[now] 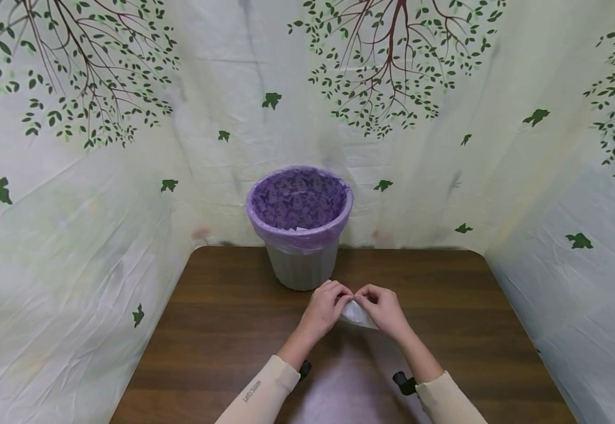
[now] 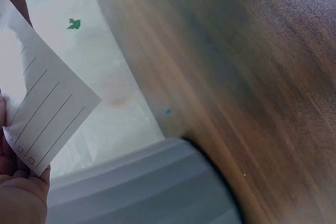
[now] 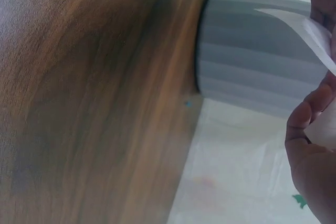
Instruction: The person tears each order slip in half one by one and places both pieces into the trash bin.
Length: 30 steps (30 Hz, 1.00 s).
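Observation:
A small white paper slip (image 1: 357, 315), printed with lines and little checkboxes, is held up over the table between both hands. My left hand (image 1: 322, 309) pinches it between thumb and fingers, with the fingertips close to those of my right hand (image 1: 384, 309), which pinches the other side. In the left wrist view the slip (image 2: 60, 106) shows its ruled face, with a brighter, ragged-edged patch near the left hand (image 2: 23, 195). The right wrist view shows a curved strip of the paper (image 3: 299, 24) beyond the right hand (image 3: 315, 169). The fingertips partly hide the paper's top edge.
A grey waste bin (image 1: 304, 268) lined with a purple patterned bag (image 1: 299, 203) stands at the table's back, just beyond the hands; a bit of white shows inside. The brown wooden table (image 1: 222, 335) meets a leaf-printed curtain (image 1: 222, 194). A tiny blue speck (image 2: 167, 111) lies near the bin.

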### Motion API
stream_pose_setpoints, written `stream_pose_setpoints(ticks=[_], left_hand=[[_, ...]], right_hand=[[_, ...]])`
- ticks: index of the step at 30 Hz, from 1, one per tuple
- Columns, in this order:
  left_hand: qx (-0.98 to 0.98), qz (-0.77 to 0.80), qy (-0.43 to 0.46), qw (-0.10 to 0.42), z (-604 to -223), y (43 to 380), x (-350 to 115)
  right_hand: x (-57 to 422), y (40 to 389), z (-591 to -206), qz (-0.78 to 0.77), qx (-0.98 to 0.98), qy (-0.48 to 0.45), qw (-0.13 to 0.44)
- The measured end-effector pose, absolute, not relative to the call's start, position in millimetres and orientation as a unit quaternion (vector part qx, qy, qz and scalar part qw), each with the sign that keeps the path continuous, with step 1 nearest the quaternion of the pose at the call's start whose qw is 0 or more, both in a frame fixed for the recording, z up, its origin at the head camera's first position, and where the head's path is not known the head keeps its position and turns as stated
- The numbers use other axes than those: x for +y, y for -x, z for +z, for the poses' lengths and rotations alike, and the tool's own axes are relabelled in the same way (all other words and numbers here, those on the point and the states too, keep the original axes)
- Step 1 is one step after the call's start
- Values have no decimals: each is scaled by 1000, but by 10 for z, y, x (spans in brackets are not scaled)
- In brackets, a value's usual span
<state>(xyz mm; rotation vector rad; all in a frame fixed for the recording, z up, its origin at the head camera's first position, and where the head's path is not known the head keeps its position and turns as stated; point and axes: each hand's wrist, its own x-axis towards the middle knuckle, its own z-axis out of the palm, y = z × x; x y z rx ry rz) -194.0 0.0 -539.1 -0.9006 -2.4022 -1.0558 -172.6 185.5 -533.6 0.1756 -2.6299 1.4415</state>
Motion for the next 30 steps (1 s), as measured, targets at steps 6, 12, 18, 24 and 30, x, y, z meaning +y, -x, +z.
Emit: stream_pose_setpoints(ticks=[6, 12, 18, 24, 30], left_hand=[[-848, -376, 320, 194, -5367, 1913, -15], [-849, -381, 313, 188, -5362, 1894, -30], [-852, -384, 306, 183, -5359, 1882, -34], [-840, -395, 320, 189, -5320, 1853, -33], [-832, -400, 333, 193, -5274, 1812, -26]], right_hand=[[1854, 1711, -5313, 494, -866, -56, 53], [1838, 1712, -5295, 493, -868, -48, 43], [1839, 1710, -5286, 494, -868, -47, 40], [1880, 1720, -5306, 500, -864, -47, 41], [1912, 1727, -5312, 501, -864, -41, 42]])
